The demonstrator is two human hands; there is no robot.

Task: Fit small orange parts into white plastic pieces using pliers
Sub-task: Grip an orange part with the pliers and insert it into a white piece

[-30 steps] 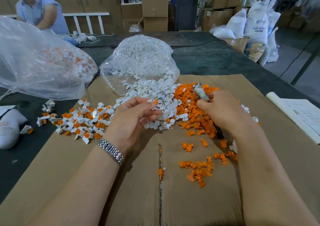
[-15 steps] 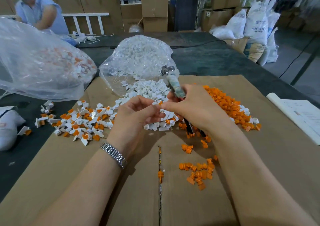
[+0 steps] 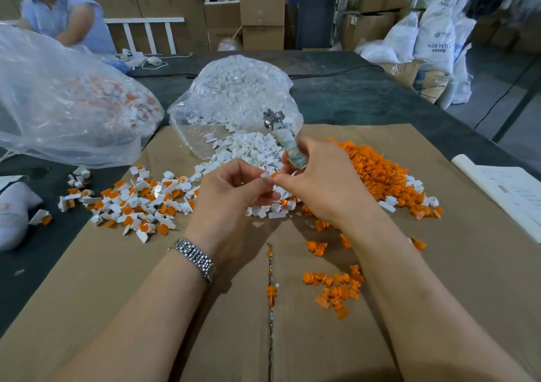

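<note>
Head view: left hand (image 3: 231, 194) fingers pinch small white plastic piece (image 3: 265, 175); right hand (image 3: 322, 182) fingers clench tape-wrapped metal pliers (image 3: 285, 135), pinch tiny orange part (image 3: 274, 175). Risk: misaligned part pops free into near white pile (image 3: 248, 159).

White plastic piece (image 3: 267, 176) with small orange part (image 3: 274, 174) at its tip, pinched between both hands above the white heap. Pliers (image 3: 285, 138) tilted, metal head up, handle in the right palm. Loose white pieces (image 3: 248, 150) spill from the clear bag; orange parts pile (image 3: 377, 173) right; assembled pieces (image 3: 140, 203) left.
</note>
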